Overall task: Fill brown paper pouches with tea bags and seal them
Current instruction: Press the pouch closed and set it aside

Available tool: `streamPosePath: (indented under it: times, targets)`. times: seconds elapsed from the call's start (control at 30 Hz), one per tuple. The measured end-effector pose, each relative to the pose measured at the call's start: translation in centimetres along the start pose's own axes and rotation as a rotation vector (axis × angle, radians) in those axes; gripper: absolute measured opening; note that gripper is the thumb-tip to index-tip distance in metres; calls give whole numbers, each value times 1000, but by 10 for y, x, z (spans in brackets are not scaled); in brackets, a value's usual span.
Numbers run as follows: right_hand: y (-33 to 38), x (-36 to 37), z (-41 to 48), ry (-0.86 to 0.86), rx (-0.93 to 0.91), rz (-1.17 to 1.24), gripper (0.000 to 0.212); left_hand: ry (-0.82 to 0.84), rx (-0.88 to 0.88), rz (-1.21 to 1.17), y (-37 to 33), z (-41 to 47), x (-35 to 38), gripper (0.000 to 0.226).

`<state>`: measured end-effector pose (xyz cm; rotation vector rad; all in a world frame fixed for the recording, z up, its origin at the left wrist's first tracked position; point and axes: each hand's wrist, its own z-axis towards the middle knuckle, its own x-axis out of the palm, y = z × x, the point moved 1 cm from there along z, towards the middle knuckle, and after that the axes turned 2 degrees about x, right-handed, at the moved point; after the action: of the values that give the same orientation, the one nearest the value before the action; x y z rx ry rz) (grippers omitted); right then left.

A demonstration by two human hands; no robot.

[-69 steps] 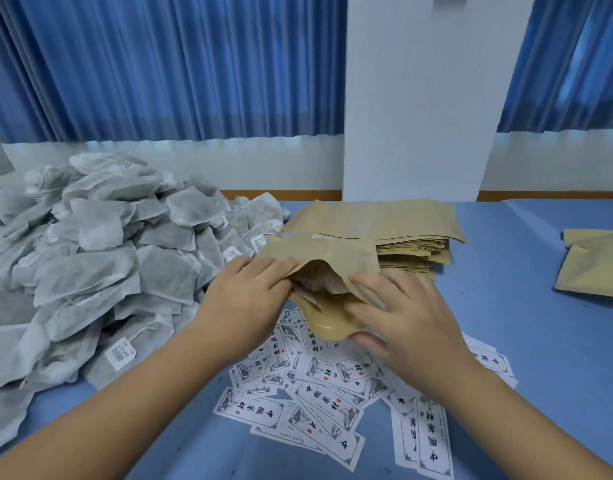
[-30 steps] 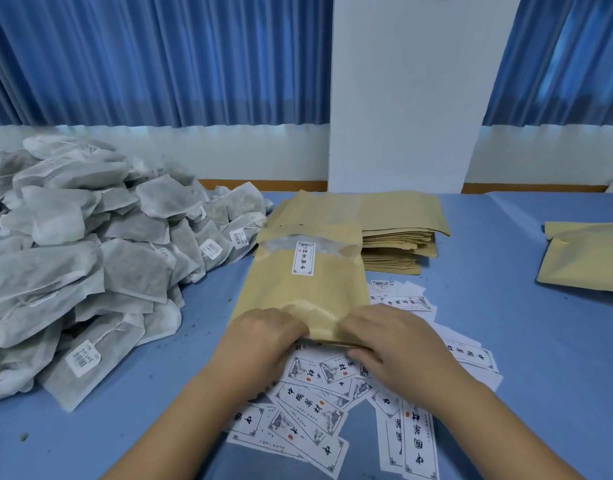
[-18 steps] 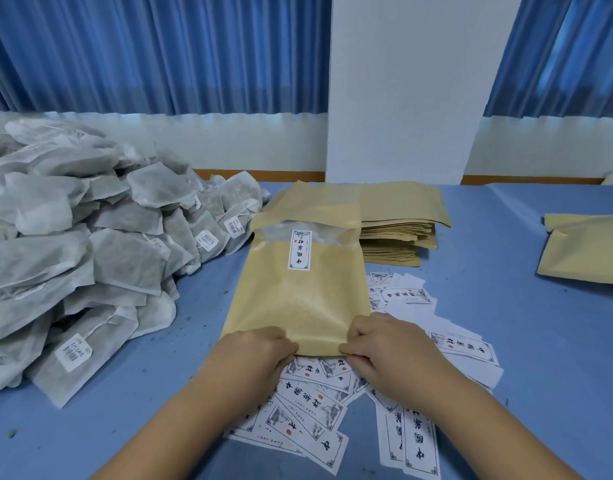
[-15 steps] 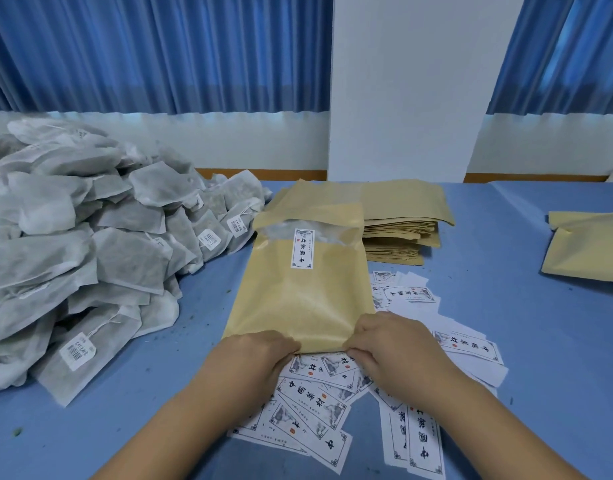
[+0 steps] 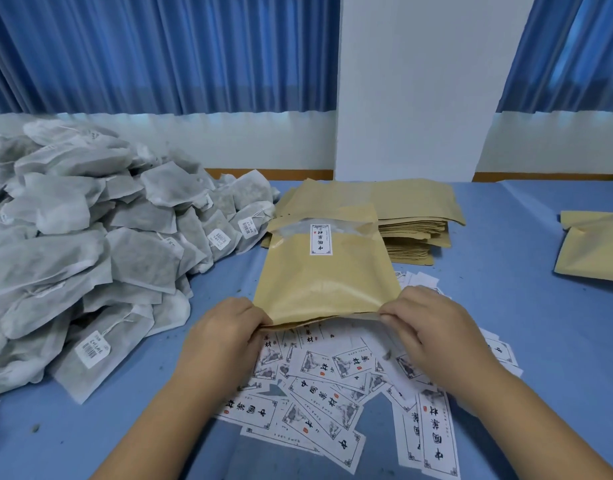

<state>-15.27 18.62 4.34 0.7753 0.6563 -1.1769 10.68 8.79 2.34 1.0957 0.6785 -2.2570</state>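
- Across the left side of the bench [image 5: 506, 306], your heap of tea bags [image 5: 90, 254] spreads from the near edge to the far one.
- Toward the far edge, at the middle, sits your stack of empty pouches [image 5: 412, 216].
- Nearer you, the labelled pouch [image 5: 326, 282] lies flat, its near edge over scattered labels [image 5: 332, 393].
- Your left grip [image 5: 225, 337] and right grip [image 5: 433, 327] each pinch a near corner of that pouch.

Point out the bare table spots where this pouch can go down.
Bare table lies between the pouch stack and the pouches at the right edge, and at the near left corner before the tea bag heap. Crowded: the scattered labels; the strip between heap and held pouch is narrow.
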Motion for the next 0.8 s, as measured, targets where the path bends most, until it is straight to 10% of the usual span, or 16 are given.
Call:
streamPosePath:
  times: [0.8]
  targets:
    - [-14, -8, -3, -89, 11, 61, 29, -209, 148, 47, -1, 5, -3, 15]
